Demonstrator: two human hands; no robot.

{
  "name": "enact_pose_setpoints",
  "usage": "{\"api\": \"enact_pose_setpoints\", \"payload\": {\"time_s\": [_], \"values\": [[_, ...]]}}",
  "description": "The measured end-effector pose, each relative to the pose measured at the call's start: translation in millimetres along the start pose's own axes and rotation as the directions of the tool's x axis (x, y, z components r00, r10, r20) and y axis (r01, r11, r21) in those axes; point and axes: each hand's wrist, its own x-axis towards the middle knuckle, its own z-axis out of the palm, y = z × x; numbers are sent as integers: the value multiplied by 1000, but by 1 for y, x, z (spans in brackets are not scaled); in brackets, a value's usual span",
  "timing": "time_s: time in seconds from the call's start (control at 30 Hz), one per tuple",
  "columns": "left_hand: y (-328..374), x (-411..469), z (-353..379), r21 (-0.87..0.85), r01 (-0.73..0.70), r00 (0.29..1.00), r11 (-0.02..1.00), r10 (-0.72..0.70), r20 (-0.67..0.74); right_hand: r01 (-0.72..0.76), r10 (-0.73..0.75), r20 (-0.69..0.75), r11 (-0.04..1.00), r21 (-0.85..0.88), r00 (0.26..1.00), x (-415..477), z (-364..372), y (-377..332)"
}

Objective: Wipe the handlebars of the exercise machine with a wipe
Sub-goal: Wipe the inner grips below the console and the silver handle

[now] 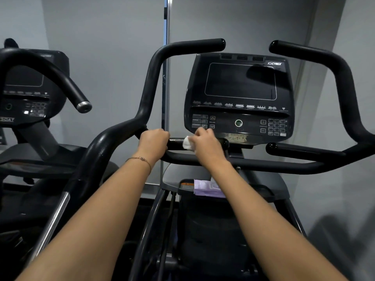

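The left hand [153, 141] is curled in a closed fist around the short black inner grip bar [175, 143] of the black exercise machine, steadying it, with a thin chain bracelet [140, 159] on the wrist. The right hand [207, 143] is just beside it on the same bar, fingers bunched and pressing a small crumpled white wipe [187, 143] against the bar's surface; the wipe sits between the two hands, touching the bar.

The wipe is balled up small, so it could slip out from under the fingers and drop into the frame below if the hand slides quickly along the bar. The dark console panel [239, 98] with its buttons is right above the knuckles, and a lifted stroke might brush a key. The long curved black outer handlebars [154, 78], and their mate on the right [343, 78], look untouched by the wipe at this moment, and missing them would leave the job half done.

How much of the wipe wraps under the bar is hidden by the right hand. A pale purple packet [207, 188] on the grey ledge below is partly covered by the right forearm, and its print cannot be read. A second machine [30, 88] at the left is cut off by the frame edge.
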Motion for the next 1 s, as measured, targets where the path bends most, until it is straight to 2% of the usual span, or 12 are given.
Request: {"api": "enact_pose_setpoints", "payload": {"time_s": [0.17,0.27,0.33,0.4,0.47,0.53,0.63,0.8,1.0], "values": [[8,6,-26,211,-33,992,977,7,122,-42,42,6,998,-54,999,-3,0,8],[-6,11,-58,322,32,993,946,-67,101,-147,145,-49,988,-40,988,-16,-4,21],[-23,11,-79,299,153,977,942,-190,96,-197,194,-89,980,-35,977,-18,-4,13],[-36,6,-94,226,206,946,952,-253,203,-183,184,-75,983,10,980,-9,-2,-10],[-44,3,-102,125,215,914,969,-245,322,-70,72,-44,997,41,996,3,4,-37],[-51,2,-104,51,236,896,970,-238,376,35,-35,-14,998,54,999,14,14,-58],[-56,3,-102,-17,275,883,961,-246,399,62,-62,0,998,18,998,20,21,-59],[-58,5,-98,-42,263,894,964,-227,385,-36,40,-101,999,37,994,4,23,-41],[-63,3,-98,-105,276,897,955,-217,385,12,-18,57,993,118,998,49,27,-91]]}}
